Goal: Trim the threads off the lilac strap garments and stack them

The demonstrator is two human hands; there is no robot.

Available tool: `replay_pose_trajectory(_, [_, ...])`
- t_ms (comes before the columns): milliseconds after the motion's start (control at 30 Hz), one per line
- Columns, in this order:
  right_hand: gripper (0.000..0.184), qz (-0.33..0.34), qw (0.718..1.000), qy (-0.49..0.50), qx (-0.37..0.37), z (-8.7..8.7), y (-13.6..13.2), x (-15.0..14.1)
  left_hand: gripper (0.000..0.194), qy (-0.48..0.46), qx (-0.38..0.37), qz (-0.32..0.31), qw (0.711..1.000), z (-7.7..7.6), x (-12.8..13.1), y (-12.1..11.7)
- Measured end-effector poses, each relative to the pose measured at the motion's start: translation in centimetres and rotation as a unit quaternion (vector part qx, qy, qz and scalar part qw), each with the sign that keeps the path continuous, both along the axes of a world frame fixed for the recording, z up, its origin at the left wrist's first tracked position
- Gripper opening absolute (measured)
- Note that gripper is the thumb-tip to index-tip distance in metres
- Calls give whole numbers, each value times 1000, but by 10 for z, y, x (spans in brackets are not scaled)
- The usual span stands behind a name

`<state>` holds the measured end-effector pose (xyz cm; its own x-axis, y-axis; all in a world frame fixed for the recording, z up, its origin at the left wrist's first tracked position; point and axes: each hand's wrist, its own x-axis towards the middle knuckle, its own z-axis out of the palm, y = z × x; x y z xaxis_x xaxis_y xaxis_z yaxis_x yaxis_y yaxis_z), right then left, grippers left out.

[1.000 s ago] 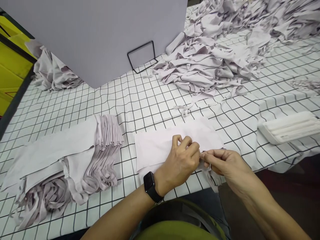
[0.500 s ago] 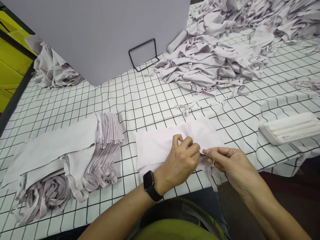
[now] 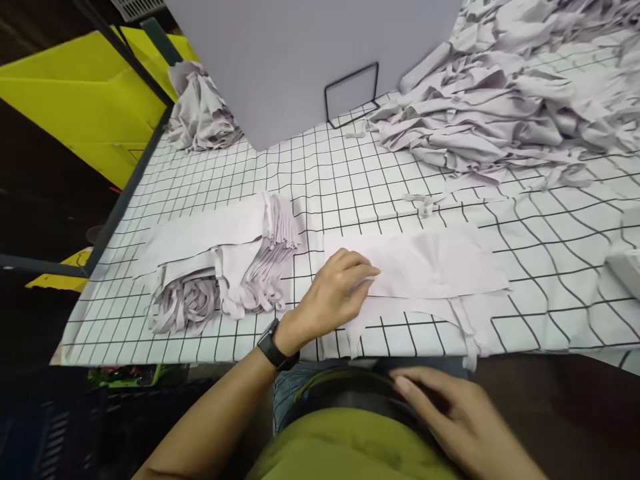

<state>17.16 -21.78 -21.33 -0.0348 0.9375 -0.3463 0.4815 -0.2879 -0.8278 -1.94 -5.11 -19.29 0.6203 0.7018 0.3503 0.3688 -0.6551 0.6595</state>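
Note:
A pale pink strapped garment [image 3: 430,260] lies flat on the white checked cloth, with one strap hanging over the front edge. My left hand [image 3: 335,287], with a black watch at the wrist, rests on the garment's left end, fingers curled and pinching its lower edge. Below the table edge, close to my body, is my right hand [image 3: 460,407]. It is slightly blurred, its thumb and forefinger loosely stretched out, and nothing shows in them. To the left lies a neat stack of similar garments [image 3: 205,233], straps bunched along its front.
A large heap of loose garments [image 3: 480,113] covers the back right. A grey panel [image 3: 300,60] with a black wire frame [image 3: 353,93] stands at the back. Another bundle of garments [image 3: 200,110] and a yellow bin [image 3: 85,87] are at far left. A white object [image 3: 625,267] sits at the right edge.
My right hand has let go of the strap and drawn down below the table edge. My left hand has shifted to the garment's left end. The camera view has swung left.

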Motion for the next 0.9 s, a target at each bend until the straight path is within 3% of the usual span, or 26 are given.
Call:
replay_pose_trajectory(100, [32,49,997,58,-25,-34,10,-33,20,-9,-5,5,1000,-3,-14,-18])
replay_pose_trajectory(200, [34,78,994,79,6,-50,21,-52,14,29,-19,-20,999,-9,-18,-34])
replay_pose_trajectory(300, [36,86,993,63,52,-45,16,-53,15,101,10,-39,994,-17,-19,-40])
replay_pose_trajectory(400, [32,102,980,-5,169,-29,-4,-43,16,160,57,-38,985,-22,-20,-40])
replay_pose_trajectory(500, [25,125,926,-125,335,-15,-27,-34,15,193,91,-31,976,-23,-19,-40])
replay_pose_trajectory(567, [25,126,880,-217,404,-7,-39,-31,13,204,104,-28,973,-22,-18,-41])
replay_pose_trajectory(667, [34,145,820,-334,442,6,-53,-28,12,208,114,-26,971,-23,-17,-40])
replay_pose_trajectory(800, [35,201,750,-399,488,24,-70,-18,12,207,119,-25,971,-25,-17,-39])
replay_pose_trajectory(900, [29,224,735,-411,491,36,-82,-9,12,208,122,-22,970,-26,-17,-39])
